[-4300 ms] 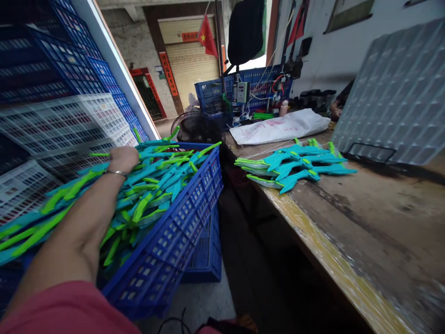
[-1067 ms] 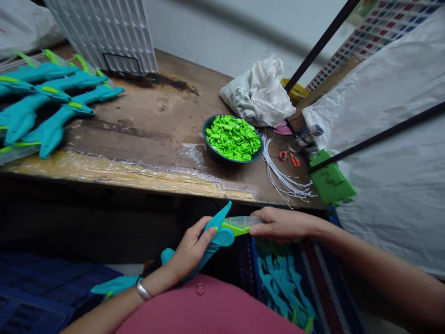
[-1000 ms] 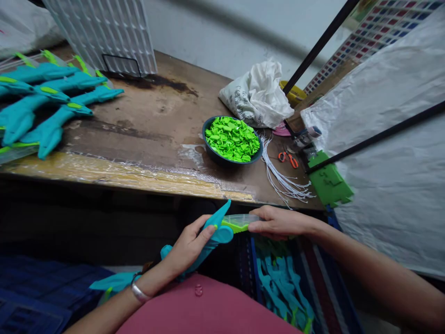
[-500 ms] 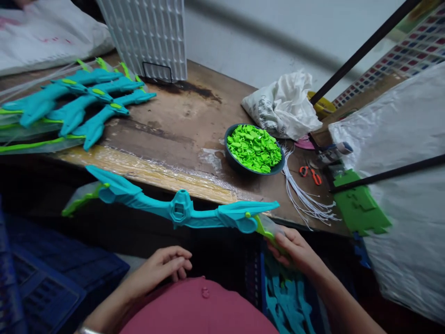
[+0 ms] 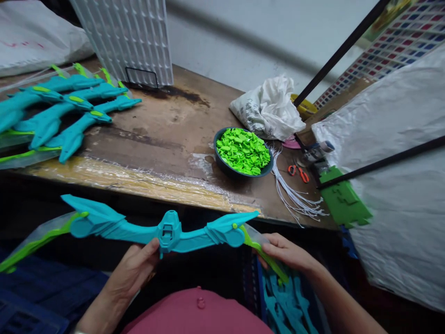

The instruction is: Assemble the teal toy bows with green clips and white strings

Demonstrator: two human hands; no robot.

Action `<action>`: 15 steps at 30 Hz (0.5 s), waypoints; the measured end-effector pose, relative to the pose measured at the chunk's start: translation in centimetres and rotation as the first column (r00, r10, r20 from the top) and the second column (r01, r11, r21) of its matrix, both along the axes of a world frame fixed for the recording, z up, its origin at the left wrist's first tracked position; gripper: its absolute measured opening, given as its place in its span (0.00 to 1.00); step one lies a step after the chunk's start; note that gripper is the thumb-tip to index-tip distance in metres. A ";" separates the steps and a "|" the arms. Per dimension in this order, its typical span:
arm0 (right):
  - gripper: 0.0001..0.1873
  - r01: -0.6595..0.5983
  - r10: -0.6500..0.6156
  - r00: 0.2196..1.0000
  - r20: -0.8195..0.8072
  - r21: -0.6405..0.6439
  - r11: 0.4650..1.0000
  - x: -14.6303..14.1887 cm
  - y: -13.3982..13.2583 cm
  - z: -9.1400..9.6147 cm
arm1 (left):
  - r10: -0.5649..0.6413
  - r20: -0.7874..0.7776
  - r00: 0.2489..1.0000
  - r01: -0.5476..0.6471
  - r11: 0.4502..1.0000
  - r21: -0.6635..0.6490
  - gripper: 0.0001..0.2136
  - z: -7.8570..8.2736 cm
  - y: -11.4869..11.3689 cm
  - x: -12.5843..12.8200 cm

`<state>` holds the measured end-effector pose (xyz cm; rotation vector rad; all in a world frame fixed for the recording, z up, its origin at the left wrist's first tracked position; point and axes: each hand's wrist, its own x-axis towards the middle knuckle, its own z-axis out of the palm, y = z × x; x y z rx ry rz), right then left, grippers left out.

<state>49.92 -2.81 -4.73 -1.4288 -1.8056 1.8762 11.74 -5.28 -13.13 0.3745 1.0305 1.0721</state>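
Observation:
A turquoise toy bow [image 5: 146,232] with lime green limb ends spans the front of the view, between me and the table edge. My left hand [image 5: 134,273] grips it beside the square-holed middle block, thumb on the near face and fingers behind. Around the green right-hand limb of the bow, my right hand [image 5: 283,253] is closed. Several similar turquoise bows [image 5: 73,111] lie side by side on the table at the left. Beyond the bow sits a dark bowl [image 5: 222,168] heaped with small lime green plastic pieces [image 5: 243,150].
On the wooden table [image 5: 156,134] lie white cords [image 5: 295,199] and orange-handled scissors [image 5: 299,172]. A white sack [image 5: 271,106] stands behind the bowl, a green foam mat [image 5: 344,199] at right. Below, a blue crate [image 5: 255,287] holds turquoise parts [image 5: 287,297].
My left hand has risen from near my body and taken hold of the bow's middle. The bow has come lower and left, and its left limb shows more fully. The view has shifted right.

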 end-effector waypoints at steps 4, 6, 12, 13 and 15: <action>0.36 -0.018 -0.014 0.987 0.162 0.192 0.981 2.5 5.0 1.8 | -0.077 -0.092 0.993 0.076 0.997 -0.008 0.19 -0.5 -0.4 1.3; 0.35 0.093 -0.190 0.956 0.223 0.385 0.918 2.7 8.5 2.1 | -0.137 -0.097 0.986 0.141 0.990 0.031 0.20 -0.8 -0.6 2.2; 0.12 0.055 -0.479 0.794 0.374 0.741 0.669 -1.8 19.9 0.0 | -0.248 -0.147 0.957 0.267 0.956 0.125 0.20 -1.3 -0.3 4.6; 0.10 0.024 -0.501 0.765 0.404 0.760 0.650 -2.7 21.4 -0.5 | -0.251 -0.148 0.957 0.271 0.953 0.135 0.20 -1.3 -0.2 4.7; 0.07 -0.034 -0.524 0.715 0.463 0.771 0.635 -3.9 23.7 -1.3 | -0.238 -0.151 0.959 0.261 0.954 0.148 0.22 -1.1 0.2 4.8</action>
